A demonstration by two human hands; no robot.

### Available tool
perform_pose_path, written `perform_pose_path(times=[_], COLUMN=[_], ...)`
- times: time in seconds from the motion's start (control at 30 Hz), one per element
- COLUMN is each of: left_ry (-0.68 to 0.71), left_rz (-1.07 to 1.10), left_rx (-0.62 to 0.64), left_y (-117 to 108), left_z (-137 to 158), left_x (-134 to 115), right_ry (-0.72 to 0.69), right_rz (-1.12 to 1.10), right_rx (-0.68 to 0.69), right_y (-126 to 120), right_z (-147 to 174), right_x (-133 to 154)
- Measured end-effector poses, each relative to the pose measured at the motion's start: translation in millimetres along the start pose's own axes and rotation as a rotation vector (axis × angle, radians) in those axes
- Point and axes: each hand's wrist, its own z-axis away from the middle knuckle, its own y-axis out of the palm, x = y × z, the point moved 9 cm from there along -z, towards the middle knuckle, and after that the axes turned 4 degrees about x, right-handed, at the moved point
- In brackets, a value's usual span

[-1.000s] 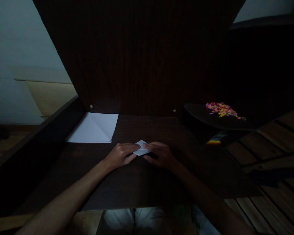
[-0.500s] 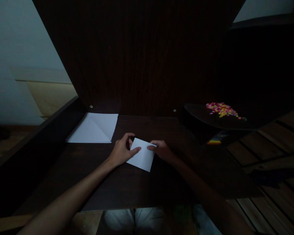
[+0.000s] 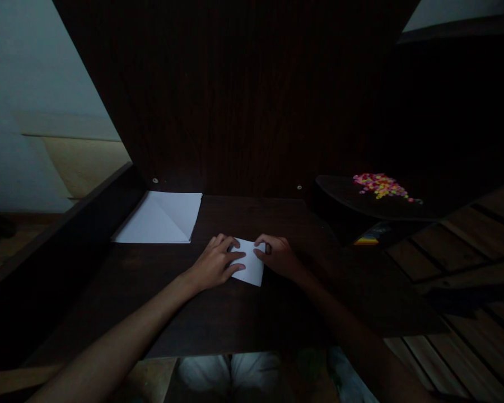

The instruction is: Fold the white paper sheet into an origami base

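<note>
Left hand (image 3: pixel 214 262) spread on white paper (image 3: pixel 252 270), right hand (image 3: pixel 280 257) at its edge

The left hand, fingers loose, covers the white paper's left part. The right hand curls at the far right corner; I cannot tell whether it pinches. Beyond-left of the left hand lies a paper stack (image 3: pixel 162 218); beyond-right of the right hand, colourful bits (image 3: pixel 380 186) on a shelf (image 3: pixel 340 195), a yellow-orange item (image 3: pixel 366 242) beneath too dark to identify.

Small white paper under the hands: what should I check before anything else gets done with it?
1. Left hand on the small white paper: ok, fingers spread over its left part.
2. Right hand at the paper: ok, thumb and a finger at its upper right.
3. Paper's edges lined up: cannot tell, fingers cover some.
4. Paper stack out of the way: ok, apart, further left.
5. Colourful bits away from the paper: ok, off to the right.
6. Bright light: not ok, it's dim.
</note>
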Motion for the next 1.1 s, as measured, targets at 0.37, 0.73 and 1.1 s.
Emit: perform_pose_path(times=[0.37, 0.73, 1.1], left_ry=[0.055, 0.065, 0.089], left_rz=[0.065, 0.237, 0.301], left_rx=[0.004, 0.041, 0.111], left_y=[1, 2, 0], left_z=[-1, -2, -1], left_x=[10, 11, 5], right_ry=[-0.266, -0.409, -0.231], right_rz=[0.022, -0.071, -0.155], right_rx=[0.06, 0.228, 0.051], right_y=[-8, 8, 3], right_z=[9, 11, -2], right_x=[21, 22, 4])
